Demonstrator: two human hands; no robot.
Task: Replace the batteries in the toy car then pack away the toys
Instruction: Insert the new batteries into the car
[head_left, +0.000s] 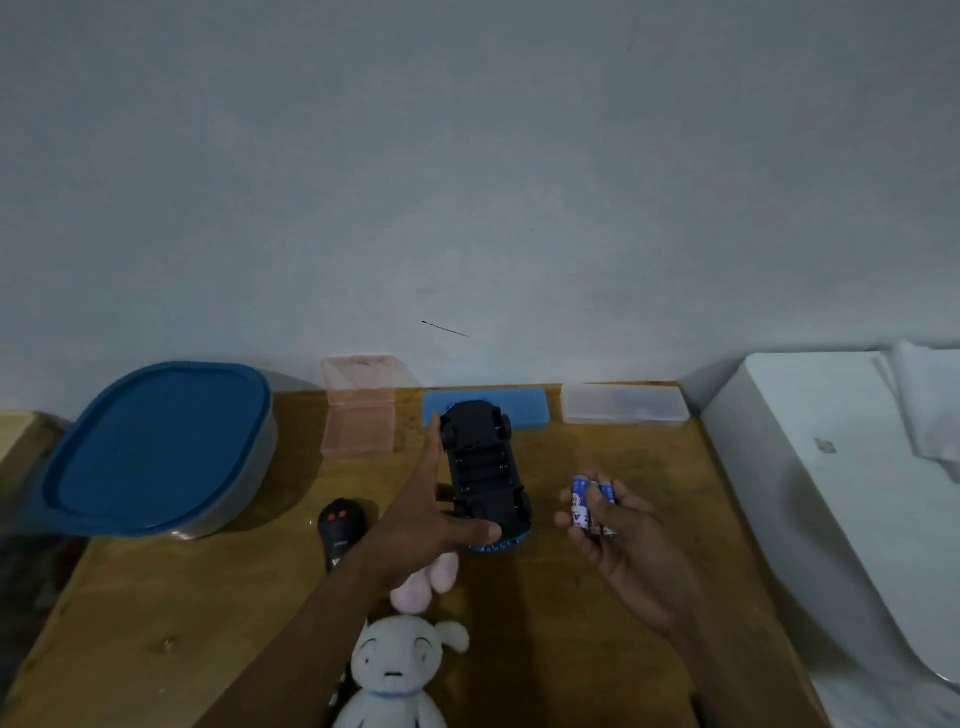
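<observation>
A: What sits far left on the tabletop (519, 649)?
B: A blue-lidded container (156, 447), then a pink box (358, 415) by the wall, and a black remote (340, 527) nearer us.
A: And the toy car (485, 467)?
B: Upside down, above the tabletop, the left hand (426, 519) with its grip clamped round it; battery bay showing. A white plush (395, 670) lies below.
A: To the right?
B: The right hand (618, 540), grip closed on blue-and-white batteries (589, 501). A clear box (623, 405) sits behind.
</observation>
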